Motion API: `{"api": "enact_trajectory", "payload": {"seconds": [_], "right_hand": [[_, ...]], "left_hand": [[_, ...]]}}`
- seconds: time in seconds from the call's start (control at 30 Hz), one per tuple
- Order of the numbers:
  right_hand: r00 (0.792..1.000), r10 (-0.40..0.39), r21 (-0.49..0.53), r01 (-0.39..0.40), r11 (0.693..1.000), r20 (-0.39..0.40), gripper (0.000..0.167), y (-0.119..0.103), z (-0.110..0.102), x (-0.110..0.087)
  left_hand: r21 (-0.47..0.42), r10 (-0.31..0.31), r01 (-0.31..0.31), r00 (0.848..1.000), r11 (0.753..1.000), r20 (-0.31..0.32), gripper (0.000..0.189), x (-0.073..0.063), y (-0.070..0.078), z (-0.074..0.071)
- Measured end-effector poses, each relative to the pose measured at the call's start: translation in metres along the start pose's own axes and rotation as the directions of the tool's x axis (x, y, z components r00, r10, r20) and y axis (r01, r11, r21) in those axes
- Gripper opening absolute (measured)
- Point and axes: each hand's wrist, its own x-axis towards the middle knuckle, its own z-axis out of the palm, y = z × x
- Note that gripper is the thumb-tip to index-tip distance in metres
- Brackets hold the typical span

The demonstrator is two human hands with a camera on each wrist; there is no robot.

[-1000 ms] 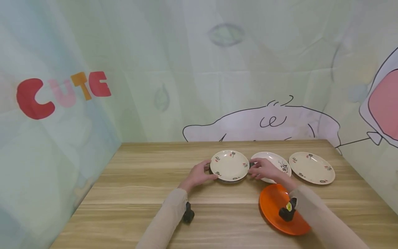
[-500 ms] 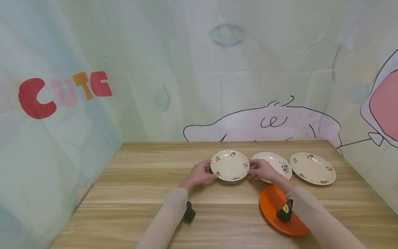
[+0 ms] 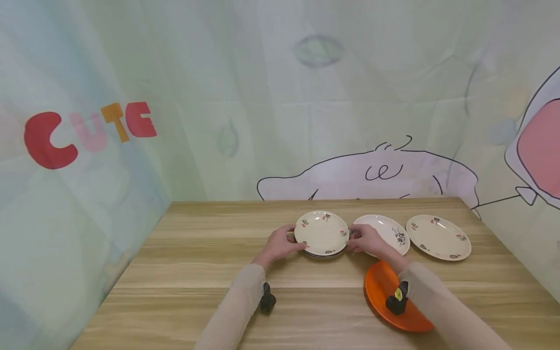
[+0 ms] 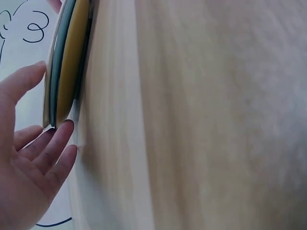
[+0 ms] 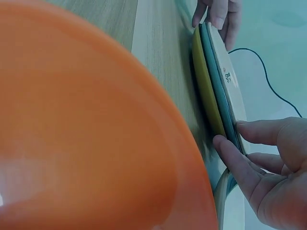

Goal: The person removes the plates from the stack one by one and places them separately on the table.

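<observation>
A stack of plates is held between both hands near the table's back edge. On top lies a cream plate [image 3: 321, 233] with small printed motifs; below it come a teal plate [image 5: 217, 79] and a yellow plate [image 5: 206, 88]. My left hand [image 3: 280, 244] grips the stack's left side, its thumb at the top rim and its fingers at the edge. From the right, my right hand [image 3: 369, 240] pinches the stack, thumb on the cream rim and a finger under the yellow plate. Whether the stack touches the table is hard to tell.
Behind my right hand lies a white plate [image 3: 380, 226] with a dark floral print. A cream oval plate [image 3: 439, 237] sits farther right. Under my right forearm is a large orange plate [image 3: 379, 291]. A printed curtain [image 3: 210, 146] hangs behind the wooden table [image 3: 183, 291].
The right fingers have drawn in slightly against the stack's rim, and the right forearm has shifted a little left. The left hand and the other plates look nearly unmoved.
</observation>
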Motion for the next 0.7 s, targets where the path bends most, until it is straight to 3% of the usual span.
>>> {"api": "enact_trajectory", "payload": {"seconds": [0.23,0.7], "right_hand": [[1.0,0.016,-0.016,-0.017,1.0,-0.012,0.053,-0.0004,0.0005,-0.0003],[0.999,0.041,-0.046,-0.042,0.998,-0.021,0.052,-0.0045,0.0008,-0.0018]], "left_hand": [[0.006,0.009,-0.009,0.999,1.0,-0.038,0.069,0.002,0.0003,0.0036],[0.081,-0.027,0.038,0.991,0.996,-0.131,0.068,0.007,0.0009,0.0089]]}}
